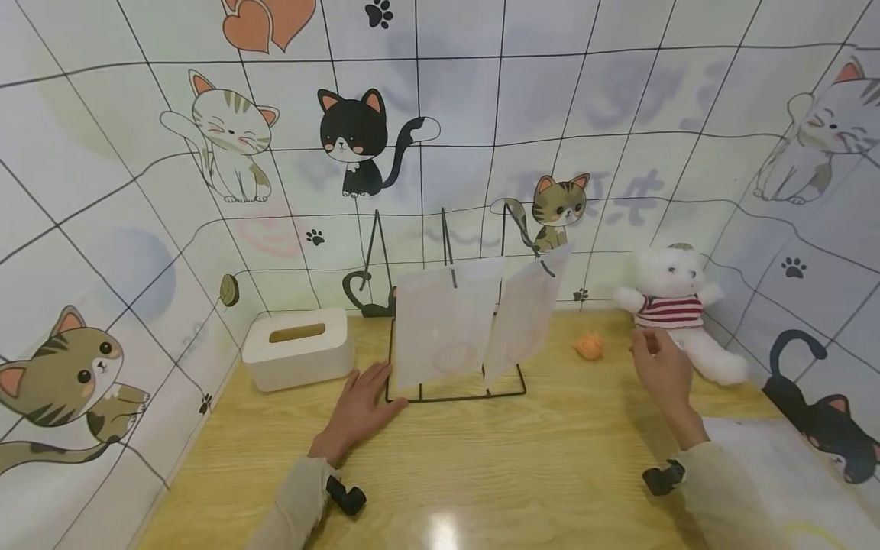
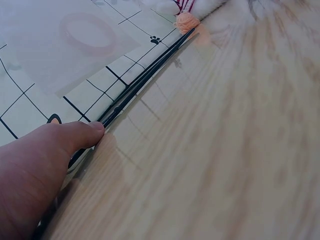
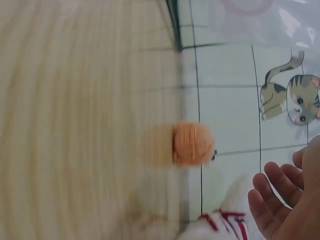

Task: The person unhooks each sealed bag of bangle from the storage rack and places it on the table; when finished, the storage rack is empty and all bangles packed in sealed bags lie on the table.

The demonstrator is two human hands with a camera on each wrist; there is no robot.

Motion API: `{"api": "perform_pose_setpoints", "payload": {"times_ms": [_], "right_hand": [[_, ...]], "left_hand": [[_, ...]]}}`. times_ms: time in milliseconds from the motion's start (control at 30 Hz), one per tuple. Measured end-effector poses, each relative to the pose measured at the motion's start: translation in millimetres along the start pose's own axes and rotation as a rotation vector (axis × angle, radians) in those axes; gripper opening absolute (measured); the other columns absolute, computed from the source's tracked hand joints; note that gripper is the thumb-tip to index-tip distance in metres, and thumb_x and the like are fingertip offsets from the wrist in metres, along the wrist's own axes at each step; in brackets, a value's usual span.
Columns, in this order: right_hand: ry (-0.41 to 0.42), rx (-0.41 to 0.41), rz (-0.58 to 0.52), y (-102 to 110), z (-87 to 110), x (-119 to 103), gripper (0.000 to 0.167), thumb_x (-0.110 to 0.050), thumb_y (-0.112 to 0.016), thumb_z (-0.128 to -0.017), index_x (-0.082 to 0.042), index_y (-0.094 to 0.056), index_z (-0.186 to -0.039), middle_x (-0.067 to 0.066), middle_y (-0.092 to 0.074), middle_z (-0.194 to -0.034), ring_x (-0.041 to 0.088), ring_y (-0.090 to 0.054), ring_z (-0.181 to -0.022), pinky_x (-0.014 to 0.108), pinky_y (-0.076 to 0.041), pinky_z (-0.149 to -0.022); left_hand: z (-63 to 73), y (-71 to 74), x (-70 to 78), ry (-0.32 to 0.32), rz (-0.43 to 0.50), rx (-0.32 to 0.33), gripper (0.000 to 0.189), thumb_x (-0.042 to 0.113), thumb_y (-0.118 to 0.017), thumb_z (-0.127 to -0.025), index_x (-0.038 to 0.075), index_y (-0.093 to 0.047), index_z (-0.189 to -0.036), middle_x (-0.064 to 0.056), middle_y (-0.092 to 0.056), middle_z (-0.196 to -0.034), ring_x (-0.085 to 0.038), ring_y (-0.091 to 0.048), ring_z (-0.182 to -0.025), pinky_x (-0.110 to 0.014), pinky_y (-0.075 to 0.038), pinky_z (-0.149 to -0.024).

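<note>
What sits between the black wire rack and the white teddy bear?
A small orange ball-like toy sits on the wood-grain tabletop between the black wire rack and the white teddy bear, as the head view shows.

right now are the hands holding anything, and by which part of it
The left hand touches the wire rack at its near left corner; whether it grips there cannot be told. The right hand holds nothing visible.

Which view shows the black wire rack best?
Head: it shows the black wire rack most fully, base and upper wires included, though translucent sheets hide its middle. Left wrist shows only base bars beside the left hand; right wrist, just a corner near the top edge.
</note>
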State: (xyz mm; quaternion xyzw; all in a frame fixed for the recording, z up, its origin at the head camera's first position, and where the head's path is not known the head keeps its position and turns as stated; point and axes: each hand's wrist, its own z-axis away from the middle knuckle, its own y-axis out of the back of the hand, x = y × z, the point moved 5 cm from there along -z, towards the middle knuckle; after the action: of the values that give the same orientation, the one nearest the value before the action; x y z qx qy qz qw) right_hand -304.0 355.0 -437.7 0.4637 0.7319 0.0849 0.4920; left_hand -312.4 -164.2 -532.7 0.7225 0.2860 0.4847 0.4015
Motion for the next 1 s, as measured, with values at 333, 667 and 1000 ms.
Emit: {"api": "perform_pose_setpoints", "payload": {"times_ms": [333,667,1000], "right_hand": [[-0.051,0.033,-0.341,-47,-12.0,-34,0.033,-0.033,-0.056,-0.102,-0.003,-0.071,-0.099,-0.014,-0.064,-0.075,-0.001,-0.059,-0.071,0.012,-0.046,-0.061],[-0.125,0.12,-0.643,-48,-31.1,-54,0.022,-0.03,-0.054,-0.104,-0.015,-0.069,-0.097,-0.008,-0.068,-0.081,0.007,-0.065,-0.078,0.015,-0.055,-0.07],[-0.125,0.003,-0.766,-54,-36.3,-90,0.042,-0.03,-0.047,-0.107,0.008,-0.061,-0.118,-0.007,-0.07,-0.092,0.009,-0.067,-0.092,0.019,-0.051,-0.091]], "left_hand": [[-7.4,6.3,-0.3,-0.018,-0.005,-0.009,0.084,0.065,-0.054,-0.093,0.014,-0.034,-0.157,-0.005,-0.035,-0.162,-0.023,-0.027,-0.152,-0.05,-0.008,-0.126],[-2.6,4.5,3.1,-0.018,0.008,-0.012,0.084,0.062,-0.059,-0.092,0.013,-0.037,-0.155,-0.006,-0.037,-0.161,-0.024,-0.029,-0.152,-0.051,-0.008,-0.126],[0.1,1.5,2.0,-0.019,-0.004,0.027,0.082,0.062,-0.059,-0.091,0.012,-0.039,-0.154,-0.006,-0.04,-0.159,-0.025,-0.031,-0.15,-0.052,-0.012,-0.125]]}}
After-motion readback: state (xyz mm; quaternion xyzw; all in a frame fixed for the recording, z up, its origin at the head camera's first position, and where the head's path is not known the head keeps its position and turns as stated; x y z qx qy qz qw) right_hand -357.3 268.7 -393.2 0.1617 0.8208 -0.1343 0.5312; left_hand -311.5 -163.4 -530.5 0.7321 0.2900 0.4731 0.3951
